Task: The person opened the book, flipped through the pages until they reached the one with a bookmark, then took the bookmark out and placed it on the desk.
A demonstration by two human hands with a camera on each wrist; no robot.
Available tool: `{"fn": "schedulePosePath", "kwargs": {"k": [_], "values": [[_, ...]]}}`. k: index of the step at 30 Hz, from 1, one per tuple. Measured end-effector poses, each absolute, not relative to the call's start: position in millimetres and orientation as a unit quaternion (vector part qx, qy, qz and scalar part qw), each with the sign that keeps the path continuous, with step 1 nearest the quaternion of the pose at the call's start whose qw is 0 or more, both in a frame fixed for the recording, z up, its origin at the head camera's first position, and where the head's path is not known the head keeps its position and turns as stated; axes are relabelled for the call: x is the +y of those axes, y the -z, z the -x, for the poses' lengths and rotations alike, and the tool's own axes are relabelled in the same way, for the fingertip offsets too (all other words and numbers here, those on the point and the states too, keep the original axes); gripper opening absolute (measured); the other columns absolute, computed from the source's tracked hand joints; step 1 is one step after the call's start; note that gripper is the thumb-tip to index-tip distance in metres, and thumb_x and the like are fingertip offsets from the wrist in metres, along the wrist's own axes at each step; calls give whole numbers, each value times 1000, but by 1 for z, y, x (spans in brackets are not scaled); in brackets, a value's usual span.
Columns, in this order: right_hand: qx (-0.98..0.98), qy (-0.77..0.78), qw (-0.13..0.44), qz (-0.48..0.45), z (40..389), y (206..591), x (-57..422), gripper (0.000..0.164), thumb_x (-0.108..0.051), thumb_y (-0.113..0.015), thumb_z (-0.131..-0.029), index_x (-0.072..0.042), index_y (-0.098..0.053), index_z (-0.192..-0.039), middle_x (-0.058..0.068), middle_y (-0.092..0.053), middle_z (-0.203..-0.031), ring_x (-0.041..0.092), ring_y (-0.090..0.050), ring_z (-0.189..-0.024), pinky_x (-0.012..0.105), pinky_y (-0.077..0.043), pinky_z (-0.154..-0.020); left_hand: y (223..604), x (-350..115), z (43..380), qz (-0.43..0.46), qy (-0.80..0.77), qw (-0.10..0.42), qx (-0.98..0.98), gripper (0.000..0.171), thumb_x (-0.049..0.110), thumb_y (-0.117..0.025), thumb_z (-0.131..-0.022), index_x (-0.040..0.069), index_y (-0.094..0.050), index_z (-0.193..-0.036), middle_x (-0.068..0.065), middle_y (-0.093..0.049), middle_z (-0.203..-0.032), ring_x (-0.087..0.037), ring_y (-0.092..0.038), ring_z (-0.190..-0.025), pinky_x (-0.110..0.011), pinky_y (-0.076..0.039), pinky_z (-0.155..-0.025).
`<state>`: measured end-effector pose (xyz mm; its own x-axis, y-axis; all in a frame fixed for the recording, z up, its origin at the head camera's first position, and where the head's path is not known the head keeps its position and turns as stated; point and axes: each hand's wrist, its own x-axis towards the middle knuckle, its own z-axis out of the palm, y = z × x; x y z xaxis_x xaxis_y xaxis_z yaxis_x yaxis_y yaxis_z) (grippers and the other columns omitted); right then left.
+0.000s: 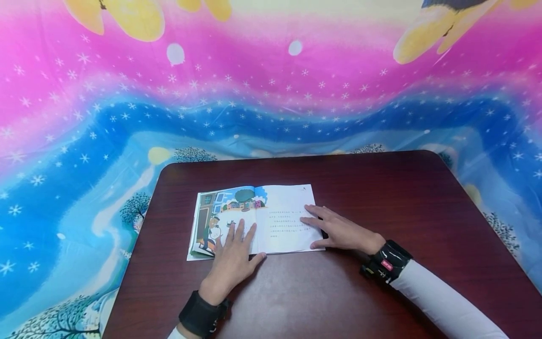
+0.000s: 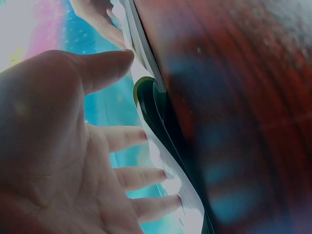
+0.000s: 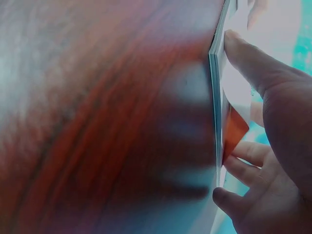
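Note:
An open picture book lies on the table, with a coloured street drawing on its left page and lines of print on its right page. My left hand rests with fingers spread on the lower part of the left page. In the left wrist view, its fingertips touch the curved page. My right hand lies over the right page's outer edge, fingers extended. The right wrist view shows the thumb on the page by the lower edge and a lifted page corner with an orange underside near the fingers.
The dark reddish-brown table has rounded far corners. Behind and around it hangs a pink and blue cloth with snowflakes and trees. Black bands with cameras sit on both wrists, and the sleeves are white.

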<state>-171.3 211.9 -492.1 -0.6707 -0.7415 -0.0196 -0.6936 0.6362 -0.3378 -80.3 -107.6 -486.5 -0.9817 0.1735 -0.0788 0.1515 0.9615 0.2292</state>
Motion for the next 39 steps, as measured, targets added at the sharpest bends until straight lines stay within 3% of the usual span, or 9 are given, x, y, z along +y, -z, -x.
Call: {"fn": "schedulePosePath", "kwargs": {"k": [17,39], "values": [[915,122,-3,384,173,498,205,70,-53,-58,-91,-15,-47,-148,10,-43,-153,25,-39,-139,51,-34,-111,487,-96,84,-64,-108,51,991,98,72,-61,-76,16,-39,-153,-20,-28,-159,-46,-23,-144,-76,-26,-101],[929,129,-52,343,175,495,200,65,-46,-62,-91,-11,-51,-145,14,-43,-151,27,-40,-136,51,-43,-103,487,-86,86,-51,-90,45,994,100,75,-59,-75,11,-42,-150,-25,-32,-156,-49,-25,-142,-74,-31,-99]]}}
